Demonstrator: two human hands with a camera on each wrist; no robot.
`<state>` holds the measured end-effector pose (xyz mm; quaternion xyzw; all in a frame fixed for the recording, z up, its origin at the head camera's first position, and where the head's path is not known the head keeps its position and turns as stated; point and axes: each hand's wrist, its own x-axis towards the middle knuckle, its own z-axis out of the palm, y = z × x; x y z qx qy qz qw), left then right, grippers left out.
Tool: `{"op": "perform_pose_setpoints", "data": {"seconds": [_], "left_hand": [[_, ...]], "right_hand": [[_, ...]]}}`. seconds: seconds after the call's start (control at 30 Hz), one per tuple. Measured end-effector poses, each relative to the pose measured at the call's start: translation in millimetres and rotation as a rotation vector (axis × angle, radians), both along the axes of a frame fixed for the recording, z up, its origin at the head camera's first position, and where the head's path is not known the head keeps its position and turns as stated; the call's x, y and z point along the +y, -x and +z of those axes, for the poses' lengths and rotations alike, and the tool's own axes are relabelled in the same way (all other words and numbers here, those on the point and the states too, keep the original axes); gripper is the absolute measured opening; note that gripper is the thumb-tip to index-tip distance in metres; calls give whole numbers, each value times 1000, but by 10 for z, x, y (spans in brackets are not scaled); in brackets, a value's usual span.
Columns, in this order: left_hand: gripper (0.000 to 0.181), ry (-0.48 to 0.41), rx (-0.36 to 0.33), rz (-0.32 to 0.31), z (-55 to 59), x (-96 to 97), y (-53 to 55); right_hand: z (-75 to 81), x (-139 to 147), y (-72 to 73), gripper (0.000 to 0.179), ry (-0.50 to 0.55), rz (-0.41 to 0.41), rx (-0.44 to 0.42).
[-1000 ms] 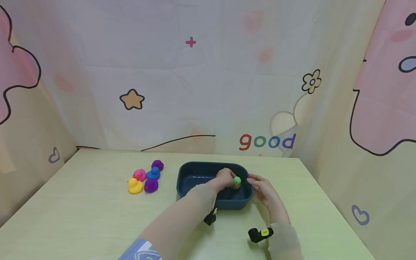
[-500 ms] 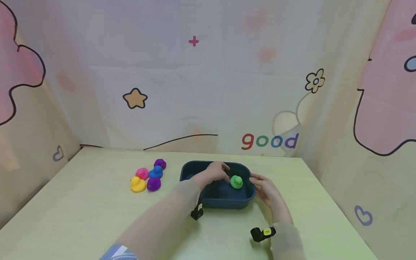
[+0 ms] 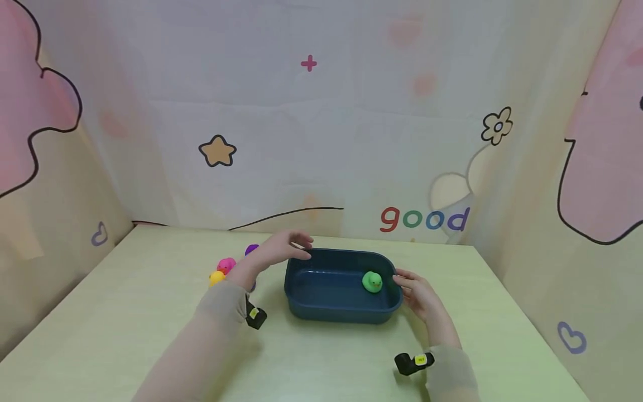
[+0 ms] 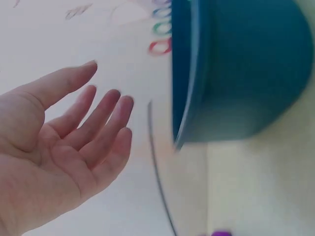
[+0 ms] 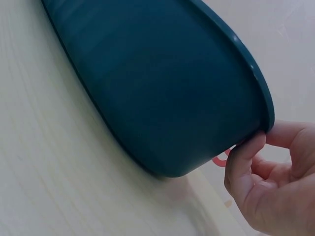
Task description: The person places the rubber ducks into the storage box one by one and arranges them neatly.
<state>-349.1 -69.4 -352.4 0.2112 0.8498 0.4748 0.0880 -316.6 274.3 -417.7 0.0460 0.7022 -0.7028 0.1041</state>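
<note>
In the head view, my left hand (image 3: 277, 249) has let go of the green duck (image 3: 372, 282) and drawn back to the left end of the blue tub (image 3: 341, 315); its fingers are loosely spread, holding nothing. The duck sits inside, well right of those fingers and near my right hand (image 3: 422, 300), so I judge that placing done. Left of the freed fingers lie the pink duck (image 3: 226, 264) and partly hidden yellow duck (image 3: 217, 277). The left wrist view shows them apart from the tub. In the right wrist view, my right thumb and fingers pinch its rim.
</note>
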Motion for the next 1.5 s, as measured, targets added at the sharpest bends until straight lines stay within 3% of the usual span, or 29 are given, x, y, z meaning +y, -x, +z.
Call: {"op": "perform_pose_setpoints", "data": {"seconds": [0.17,0.37,0.5,0.83,1.07,1.27,1.5], "left_hand": [[47,-49,-9,81,1,-472,-105],[49,-68,-57,220,-125,-997,-221],[51,-58,-85,293,-213,-1208,-278],[59,-56,-192,345,-481,-1514,-354],[61,-2,-257,319,-667,-1710,-348],[63,-11,-296,300,-736,-1751,-367],[57,12,-270,291,-766,-1746,-362]], "right_hand": [[-3,-7,0,59,4,6,7],[-15,-8,0,59,16,19,12],[-13,16,-3,61,10,22,7],[2,23,1,62,-3,25,-8],[-7,19,4,62,1,39,-7],[-18,26,10,62,12,35,-14],[-18,10,6,62,18,41,-12]]}}
